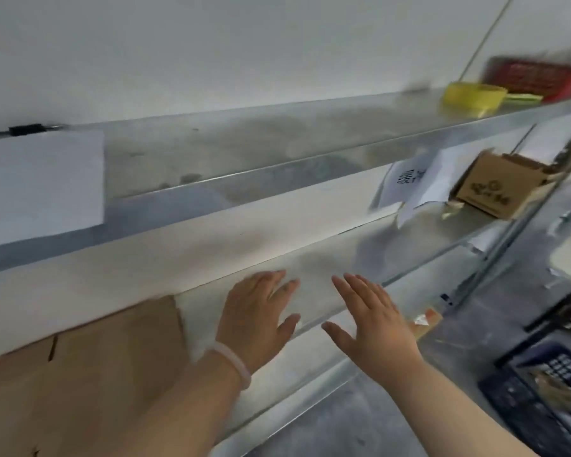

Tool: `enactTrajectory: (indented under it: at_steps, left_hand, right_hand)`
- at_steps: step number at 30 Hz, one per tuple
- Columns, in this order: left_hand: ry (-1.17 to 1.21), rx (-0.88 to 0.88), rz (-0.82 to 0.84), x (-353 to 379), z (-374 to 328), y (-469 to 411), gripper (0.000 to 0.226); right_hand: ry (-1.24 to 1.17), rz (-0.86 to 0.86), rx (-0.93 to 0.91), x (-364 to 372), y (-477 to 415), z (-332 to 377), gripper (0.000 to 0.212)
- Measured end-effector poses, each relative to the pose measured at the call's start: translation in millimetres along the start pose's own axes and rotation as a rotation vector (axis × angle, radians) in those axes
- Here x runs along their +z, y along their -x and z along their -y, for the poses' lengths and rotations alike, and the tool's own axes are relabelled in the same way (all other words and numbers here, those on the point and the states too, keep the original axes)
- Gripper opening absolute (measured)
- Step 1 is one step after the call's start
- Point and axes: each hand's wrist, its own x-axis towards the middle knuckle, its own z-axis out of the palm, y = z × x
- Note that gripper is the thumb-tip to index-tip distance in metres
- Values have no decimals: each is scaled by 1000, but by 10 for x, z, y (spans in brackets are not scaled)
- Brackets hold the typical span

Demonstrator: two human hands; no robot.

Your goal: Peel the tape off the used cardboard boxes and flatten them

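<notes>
Metal shelves [277,150] line a white wall [211,44]; flattened cardboard [96,357] lies left, a small cardboard box [495,189] right. Between them the left hand [257,321] and right hand [373,321] hover, grip apart, fingers straight.

This looks like a storeroom: long galvanised metal shelves [244,143] run along a bare white wall [211,44], with paper labels [40,186] hanging from their edges. A printed cardboard box [488,189] sits on one shelf and a red plastic basket [534,77] on the top one, above a grey concrete floor [360,423].
</notes>
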Motion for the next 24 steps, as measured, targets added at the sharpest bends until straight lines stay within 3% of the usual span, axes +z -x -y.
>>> enactTrajectory:
  at_steps: [6, 13, 18, 24]
  left_hand:
    - [62, 123, -75, 341, -1325, -845, 51]
    - [102, 220, -44, 845, -2695, -1606, 59]
    - [69, 238, 5, 1149, -3208, -2050, 66]
    - [60, 241, 51, 1575, -3463, -2674, 65]
  right_hand:
    - [93, -38, 165, -609, 339, -1418, 81]
    - [140, -101, 284, -1250, 735, -2700, 87]
    - [149, -118, 341, -1462, 733, -3318, 82]
    - [124, -19, 405, -1298, 506, -3987, 85]
